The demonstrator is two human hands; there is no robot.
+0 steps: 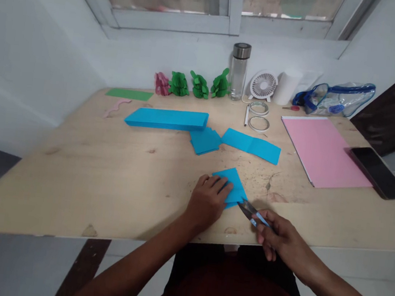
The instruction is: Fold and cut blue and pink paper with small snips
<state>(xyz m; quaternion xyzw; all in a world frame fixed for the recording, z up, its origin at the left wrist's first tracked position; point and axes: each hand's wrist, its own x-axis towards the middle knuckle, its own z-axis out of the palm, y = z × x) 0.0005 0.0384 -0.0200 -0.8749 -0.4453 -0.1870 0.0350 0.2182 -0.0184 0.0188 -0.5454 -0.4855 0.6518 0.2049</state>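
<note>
My left hand (209,201) is on a folded piece of blue paper (236,187) near the table's front edge, its fingers over the top and its thumb hidden. In my right hand (282,236) is a pair of thread snips (254,214) with dark blades and light blue marks on the grip. The parted blades meet the paper's right corner, where a layer lies between or against them. Beyond the hands lie a small stack of blue paper squares (205,141) and a creased blue strip (251,146). A stack of long blue strips (167,118) is to their left.
Green paper shapes (200,85), a pink one (162,84), a glass bottle (239,71) and a small fan (263,85) line the wall. Tape rolls (258,124) stand nearer. Pink sheets (326,154), a phone (379,173) and a clear pouch (343,99) are at right.
</note>
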